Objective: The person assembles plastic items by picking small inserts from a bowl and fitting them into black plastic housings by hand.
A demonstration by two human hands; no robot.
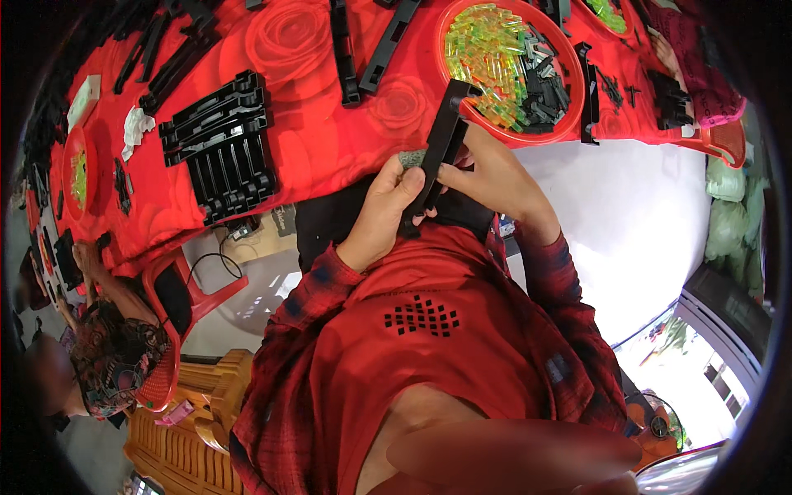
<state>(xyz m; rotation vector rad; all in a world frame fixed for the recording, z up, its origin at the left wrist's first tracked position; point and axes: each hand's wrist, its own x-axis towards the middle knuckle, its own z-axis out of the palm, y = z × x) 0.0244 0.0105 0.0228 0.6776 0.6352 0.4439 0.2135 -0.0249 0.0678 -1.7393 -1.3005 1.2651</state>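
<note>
Two hands work on one part: the left hand (381, 216) is curled shut around the lower end of a long black plastic bar (437, 155), thumb pressed on its face, while the right hand (493, 177) pinches the bar's middle from the other side with fingers closed on its edge. The bar is held tilted above the lap, at the near edge of the table (330, 157), its upper end reaching toward the red tray (569, 124). A small greenish piece (411, 158) sits at the bar beside the left fingertips; whether it is already seated cannot be told. Judged from the layout, this bar is mid-assembly: the tray holds many loose translucent yellow-green clips (487, 49) and small black fittings (540, 87), so much stock remains. Left of the hands lies a stack of black comb-like ribbed mouldings (223, 148), rigid and matt. Further black strips (363, 49) lie on the glossy red rose-patterned covering. Another person's hand (664, 51) rests at the far right edge.
</note>
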